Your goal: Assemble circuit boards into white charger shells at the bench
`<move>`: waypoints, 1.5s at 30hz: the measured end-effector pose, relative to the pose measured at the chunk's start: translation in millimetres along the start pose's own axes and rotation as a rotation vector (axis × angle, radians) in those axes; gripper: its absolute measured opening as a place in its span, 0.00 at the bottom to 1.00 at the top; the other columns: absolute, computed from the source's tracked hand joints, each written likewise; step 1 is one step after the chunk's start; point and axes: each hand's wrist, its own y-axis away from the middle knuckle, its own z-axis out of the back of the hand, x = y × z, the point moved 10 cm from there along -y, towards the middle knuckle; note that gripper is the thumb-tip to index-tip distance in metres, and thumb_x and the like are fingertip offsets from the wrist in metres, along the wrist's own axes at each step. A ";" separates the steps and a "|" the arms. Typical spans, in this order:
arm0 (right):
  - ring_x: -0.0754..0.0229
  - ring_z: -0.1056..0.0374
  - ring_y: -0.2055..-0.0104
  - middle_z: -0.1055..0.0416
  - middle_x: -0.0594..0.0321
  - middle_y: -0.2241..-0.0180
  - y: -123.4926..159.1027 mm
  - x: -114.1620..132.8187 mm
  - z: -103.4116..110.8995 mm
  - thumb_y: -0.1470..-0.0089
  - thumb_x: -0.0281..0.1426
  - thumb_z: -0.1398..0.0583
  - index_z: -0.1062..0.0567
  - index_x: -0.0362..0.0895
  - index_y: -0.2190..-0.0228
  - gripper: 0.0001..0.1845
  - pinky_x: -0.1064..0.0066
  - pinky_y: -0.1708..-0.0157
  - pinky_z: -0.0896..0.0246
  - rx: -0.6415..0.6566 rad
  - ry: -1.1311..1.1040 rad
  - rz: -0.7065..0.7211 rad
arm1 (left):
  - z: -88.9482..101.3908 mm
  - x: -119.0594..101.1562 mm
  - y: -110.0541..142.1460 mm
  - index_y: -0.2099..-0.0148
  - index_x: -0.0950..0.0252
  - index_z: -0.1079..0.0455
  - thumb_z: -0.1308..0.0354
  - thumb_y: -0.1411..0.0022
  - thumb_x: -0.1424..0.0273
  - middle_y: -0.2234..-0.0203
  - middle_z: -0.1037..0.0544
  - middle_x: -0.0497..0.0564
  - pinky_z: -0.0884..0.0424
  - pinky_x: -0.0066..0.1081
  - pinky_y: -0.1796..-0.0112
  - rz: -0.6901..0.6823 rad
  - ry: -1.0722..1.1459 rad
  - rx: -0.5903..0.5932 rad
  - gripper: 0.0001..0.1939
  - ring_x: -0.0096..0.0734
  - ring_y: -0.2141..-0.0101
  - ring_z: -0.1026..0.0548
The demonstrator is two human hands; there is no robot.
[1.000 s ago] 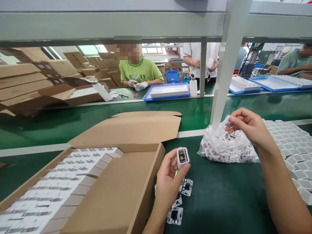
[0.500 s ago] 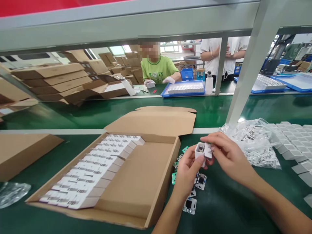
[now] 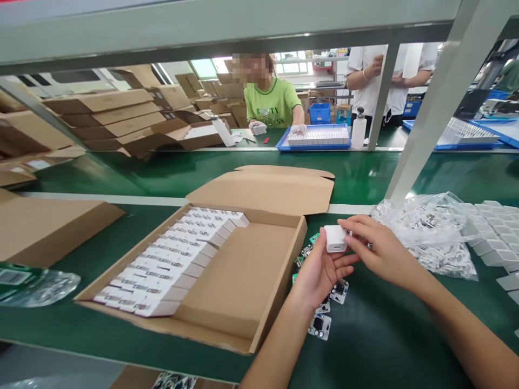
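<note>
- Fingers (image 3: pixel 356 229) of the right hand (image 3: pixel 385 252) are closed on the right side of a white plastic charger housing (image 3: pixel 335 239), a small, smooth, round-edged cube
- The left hand (image 3: pixel 318 274) lies palm up beneath the housing, its thumb (image 3: pixel 323 240) pressed against the housing's left side, so both hands grip it above the worktop, just in front of the carton wall
- Small printed circuit boards (image 3: pixel 339 292), flat and white with dark components and green edges, lie loose on the green worktop (image 3: pixel 377 346) below the left hand
- A crinkled clear plastic bag (image 3: pixel 425 235) filled with small parts sits just beside the right hand, touching a block of hollow white plastic housings (image 3: pixel 492 237) set in neat rows
- An open corrugated cardboard carton (image 3: pixel 243 275) lies to the left of the hands, its raised flap (image 3: pixel 263 189) folded back and rows of white rectangular boxes (image 3: pixel 174 259) packed tightly along one side
- Farther left are a flat brown carton (image 3: pixel 40 232) and a clear bag with a green label (image 3: pixel 36 283)
- Across the line, a person in a green T-shirt (image 3: pixel 271 102) handles a small white item with white-gloved hands (image 3: pixel 258 127) near a blue tray (image 3: pixel 314 138) of white items, and a plastic bottle (image 3: pixel 359 128) stands beside it
</note>
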 end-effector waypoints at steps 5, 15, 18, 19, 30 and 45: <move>0.61 0.30 0.68 0.25 0.57 0.62 -1.6 -20.1 18.3 0.48 0.37 0.38 0.20 0.44 0.63 0.13 0.70 0.72 0.32 -0.104 -0.412 -0.216 | -4.9 4.5 6.4 0.60 0.72 0.26 0.65 0.28 0.57 0.69 0.18 0.57 0.25 0.26 0.78 0.087 0.068 0.013 0.30 0.34 0.74 0.19; 0.66 0.33 0.71 0.24 0.61 0.66 -0.4 -42.1 27.5 0.54 0.38 0.31 0.20 0.45 0.69 0.12 0.74 0.72 0.35 -0.260 -0.748 -0.335 | -10.2 -4.8 16.9 0.61 0.73 0.27 0.68 0.28 0.55 0.59 0.18 0.60 0.24 0.23 0.74 0.031 0.143 0.018 0.33 0.28 0.72 0.19; 0.67 0.33 0.72 0.24 0.62 0.66 -0.5 -42.9 25.3 0.54 0.39 0.31 0.20 0.45 0.68 0.12 0.74 0.72 0.35 -0.259 -0.750 -0.359 | -13.8 -6.5 19.9 0.60 0.72 0.26 0.68 0.28 0.54 0.58 0.19 0.60 0.24 0.24 0.73 0.014 0.163 0.050 0.34 0.29 0.70 0.19; 0.67 0.33 0.72 0.24 0.62 0.66 -0.3 -43.1 24.4 0.54 0.39 0.31 0.20 0.45 0.68 0.12 0.74 0.72 0.35 -0.255 -0.756 -0.366 | -14.7 -6.7 20.8 0.60 0.72 0.26 0.68 0.29 0.53 0.58 0.19 0.60 0.24 0.24 0.72 0.014 0.167 0.059 0.35 0.29 0.70 0.19; 0.67 0.31 0.72 0.25 0.63 0.67 0.5 -42.5 17.7 0.54 0.39 0.30 0.22 0.45 0.67 0.14 0.74 0.71 0.33 -0.213 -0.797 -0.398 | -20.7 -4.2 23.9 0.63 0.70 0.23 0.72 0.30 0.51 0.55 0.20 0.61 0.24 0.25 0.70 0.039 0.165 0.133 0.40 0.29 0.69 0.19; 0.66 0.30 0.72 0.26 0.64 0.68 1.4 -24.5 36.5 0.50 0.38 0.32 0.22 0.47 0.67 0.10 0.73 0.71 0.31 -0.283 -0.688 -0.253 | -24.4 -4.2 25.6 0.63 0.68 0.22 0.69 0.32 0.48 0.58 0.18 0.58 0.24 0.27 0.69 0.011 0.156 0.183 0.39 0.31 0.67 0.19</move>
